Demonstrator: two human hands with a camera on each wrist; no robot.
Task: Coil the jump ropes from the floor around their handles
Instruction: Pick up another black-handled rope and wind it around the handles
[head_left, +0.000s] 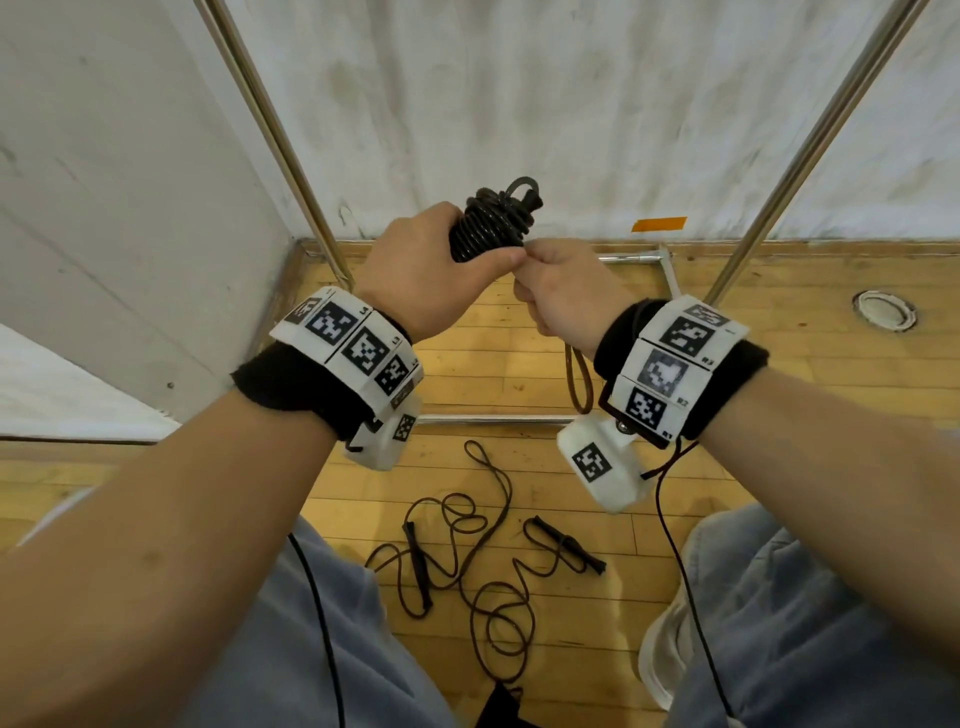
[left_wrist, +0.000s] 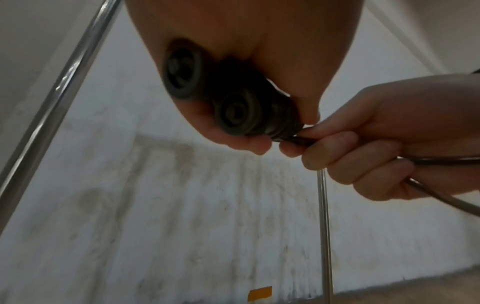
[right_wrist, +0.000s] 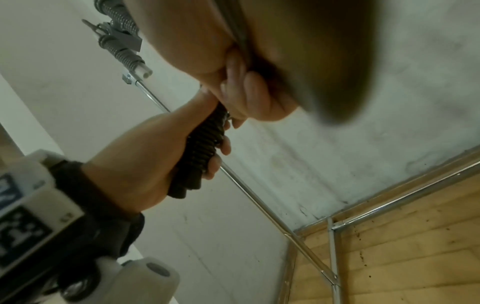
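While the left hand (head_left: 415, 260) grips the coiled rope (head_left: 488, 223) on its handles, the right hand (head_left: 563, 291) pinches the cord just beside it; another rope (head_left: 467, 551) lies on the floor (head_left: 779, 395) below.

metal poles (head_left: 275, 135) flank both sides; loose rope (head_left: 483, 561) clutters the floor (head_left: 519, 374) below.

The coiled jump rope (head_left: 488, 221) sits raised above the floor (head_left: 779, 395), gripped in the left hand (head_left: 426, 265), with the right hand (head_left: 563, 291) just beside it on the right, pinching the loose end. Below them, between the person's legs (nearer the camera), a second jump rope (head_left: 478, 551) lies sprawled on the floor, with a metal frame (head_left: 280, 140) standing behind.
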